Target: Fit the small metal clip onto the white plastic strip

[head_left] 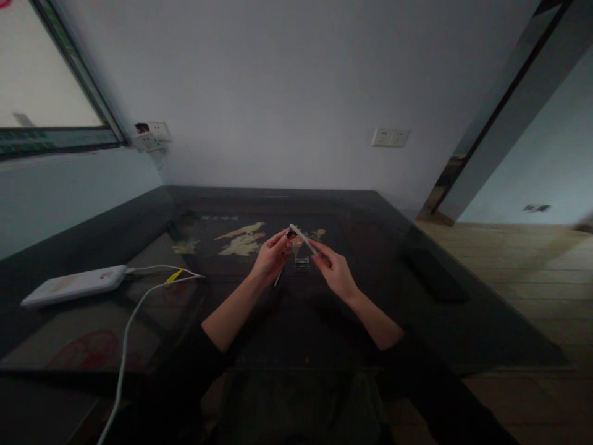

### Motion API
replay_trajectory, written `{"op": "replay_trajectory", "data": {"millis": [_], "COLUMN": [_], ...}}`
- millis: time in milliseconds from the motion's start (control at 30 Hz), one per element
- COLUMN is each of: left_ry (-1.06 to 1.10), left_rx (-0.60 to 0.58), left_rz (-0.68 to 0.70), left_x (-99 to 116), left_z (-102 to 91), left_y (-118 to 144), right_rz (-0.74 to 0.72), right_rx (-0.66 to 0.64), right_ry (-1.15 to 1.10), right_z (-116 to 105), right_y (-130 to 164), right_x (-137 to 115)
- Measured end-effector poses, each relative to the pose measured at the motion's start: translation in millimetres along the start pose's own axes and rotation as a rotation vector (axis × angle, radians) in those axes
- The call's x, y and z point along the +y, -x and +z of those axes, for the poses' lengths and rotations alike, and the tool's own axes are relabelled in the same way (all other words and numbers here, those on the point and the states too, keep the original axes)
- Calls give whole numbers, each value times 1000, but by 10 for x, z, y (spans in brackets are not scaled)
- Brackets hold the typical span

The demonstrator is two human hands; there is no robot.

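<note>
Your 2 dark sleeves fill the bottom of the view, forearms reaching out over the dark glass tabletop (139,321). Your right hand (336,272) pinches the near end of a slim white stick (303,239), which slants up and to the left. Your left hand (271,256) meets the stick's far end with its fingertips pressed together around a small dark piece there; what that piece is you cannot tell. A thin dark rod shows just below your left hand. A small clear box (302,263) sits on the tabletop between your hands. Well off to the left lies a white power bank (74,284), with a white cable (134,309) running toward you.
</note>
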State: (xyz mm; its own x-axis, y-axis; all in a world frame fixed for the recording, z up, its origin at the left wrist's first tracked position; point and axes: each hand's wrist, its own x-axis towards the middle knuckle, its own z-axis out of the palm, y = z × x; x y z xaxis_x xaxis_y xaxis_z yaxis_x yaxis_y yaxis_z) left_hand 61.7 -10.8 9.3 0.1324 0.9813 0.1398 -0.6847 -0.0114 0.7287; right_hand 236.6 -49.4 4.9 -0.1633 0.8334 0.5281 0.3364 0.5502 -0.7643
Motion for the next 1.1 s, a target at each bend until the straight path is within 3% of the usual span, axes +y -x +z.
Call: {"op": "replay_trajectory", "data": {"millis": [500,867,1100], "left_ry": [-11,-16,0], "left_rx": [5,5,-1], "left_rz": [15,31,16], "left_x": [3,-26,-19], "left_z": [-13,-38,-15], "left_y": [-19,-17,4], "right_rz": [18,-9,-4], "right_rx": [-97,14,-12], "right_ry": [-127,-61,-70], "right_z": [83,49,34], "right_y": [77,8,29], "right_x": [-93,69,16]}}
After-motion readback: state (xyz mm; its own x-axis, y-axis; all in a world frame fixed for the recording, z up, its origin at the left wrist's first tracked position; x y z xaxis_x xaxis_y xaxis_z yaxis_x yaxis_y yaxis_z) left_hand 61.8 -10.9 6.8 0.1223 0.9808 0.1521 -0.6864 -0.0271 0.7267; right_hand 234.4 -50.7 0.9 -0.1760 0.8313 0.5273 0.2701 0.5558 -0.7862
